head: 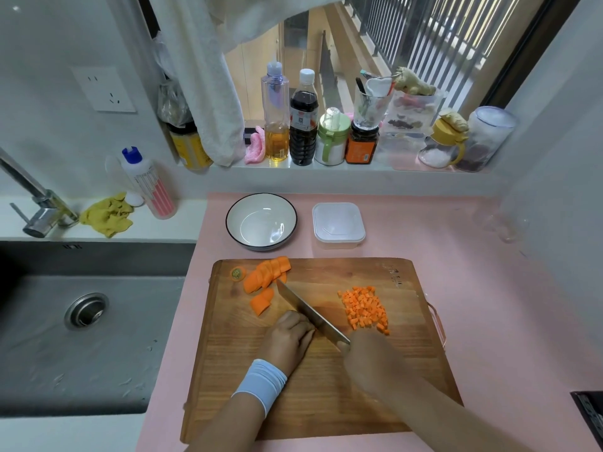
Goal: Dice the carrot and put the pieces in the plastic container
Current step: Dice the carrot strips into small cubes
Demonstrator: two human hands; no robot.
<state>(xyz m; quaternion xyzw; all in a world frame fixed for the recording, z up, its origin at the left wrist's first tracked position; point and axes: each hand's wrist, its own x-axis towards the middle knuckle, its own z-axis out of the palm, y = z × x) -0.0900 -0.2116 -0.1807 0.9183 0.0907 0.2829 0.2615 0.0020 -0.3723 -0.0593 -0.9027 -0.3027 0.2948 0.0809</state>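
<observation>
Gripped by right hand [368, 360]: knife [310, 313]; left hand [288, 340] fingers [301, 324] curled, contents hidden. Likely stiff, slippery carrot slices [266, 275], cutting board [326, 386] far-left corner: best pinned flat.

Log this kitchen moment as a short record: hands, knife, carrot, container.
left hand: fingers curled on the cutting board beside the knife; anything under it hidden
right hand: grips the knife handle
diced carrot: pile on board's right
carrot slices: board's far left, not yet diced
plastic container: behind board, beside bowl; no carrot seen inside
</observation>
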